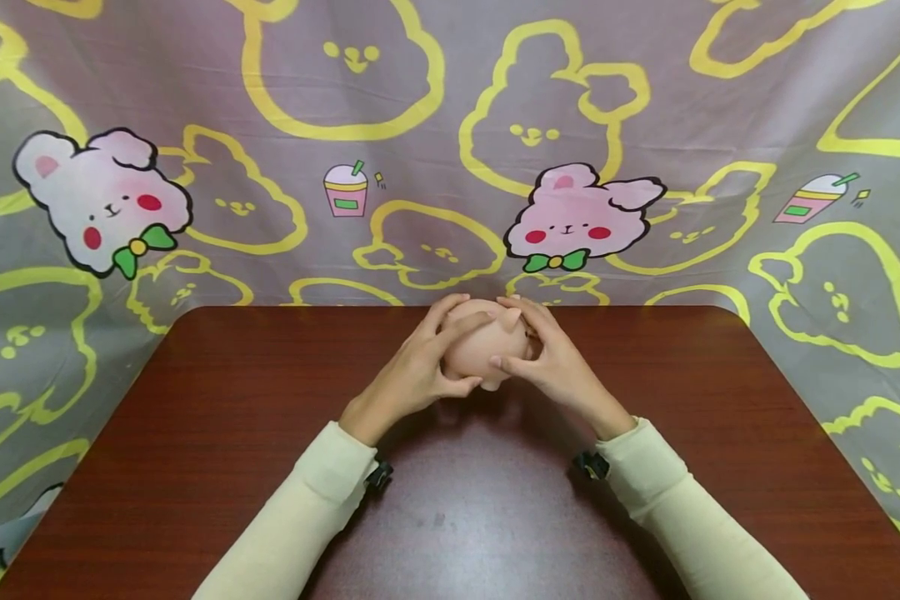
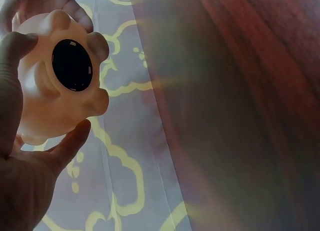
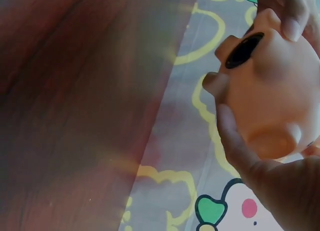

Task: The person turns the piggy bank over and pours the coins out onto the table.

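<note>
Near the far edge of the table, a peach-coloured piggy bank [image 1: 474, 352] is held between both hands, off the tabletop. My left hand [image 1: 417, 357] grips its left side, the thumb low and the fingers over the top. From the other side my right hand [image 1: 558, 360] grips it, thumb on the near face; some of its fingertips are hidden behind the bank. In the left wrist view a round black plug [image 2: 72, 65] sits among the stubby feet on the underside. The right wrist view shows that plug [image 3: 244, 50] at a slant, with an ear [image 3: 272, 141] lower down.
The dark reddish-brown table [image 1: 450, 508] has rounded far corners. Right behind it hangs a grey curtain [image 1: 450, 167] with yellow outlines and cartoon animals, which also runs along both sides. A dark strap device [image 1: 592, 465] is on each wrist.
</note>
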### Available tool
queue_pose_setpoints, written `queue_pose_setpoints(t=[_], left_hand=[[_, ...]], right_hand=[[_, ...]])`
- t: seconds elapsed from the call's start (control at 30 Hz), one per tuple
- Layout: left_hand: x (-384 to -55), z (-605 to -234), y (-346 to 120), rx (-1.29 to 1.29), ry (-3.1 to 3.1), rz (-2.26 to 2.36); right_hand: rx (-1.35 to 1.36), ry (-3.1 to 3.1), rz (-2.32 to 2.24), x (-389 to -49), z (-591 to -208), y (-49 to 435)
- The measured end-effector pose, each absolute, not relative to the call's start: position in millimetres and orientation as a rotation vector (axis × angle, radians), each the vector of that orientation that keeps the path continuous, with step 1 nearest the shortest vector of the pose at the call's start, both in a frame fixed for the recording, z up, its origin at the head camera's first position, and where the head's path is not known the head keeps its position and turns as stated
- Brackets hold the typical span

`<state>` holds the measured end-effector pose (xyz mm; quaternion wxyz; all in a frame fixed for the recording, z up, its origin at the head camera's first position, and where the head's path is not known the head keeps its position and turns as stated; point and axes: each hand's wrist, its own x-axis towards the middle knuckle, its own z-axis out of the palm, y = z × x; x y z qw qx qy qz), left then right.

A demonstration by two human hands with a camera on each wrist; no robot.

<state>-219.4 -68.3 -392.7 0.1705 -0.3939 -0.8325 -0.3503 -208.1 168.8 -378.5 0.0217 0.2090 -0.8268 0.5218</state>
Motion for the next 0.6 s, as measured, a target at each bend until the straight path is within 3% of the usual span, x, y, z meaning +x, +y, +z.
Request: queue_pose_setpoints(t=[0.6], left_hand=[[-217,-387,-73,-1.003,-2.489,-1.130]], right_hand=[[0.862,-2.368,1.327,-198,-392,158]])
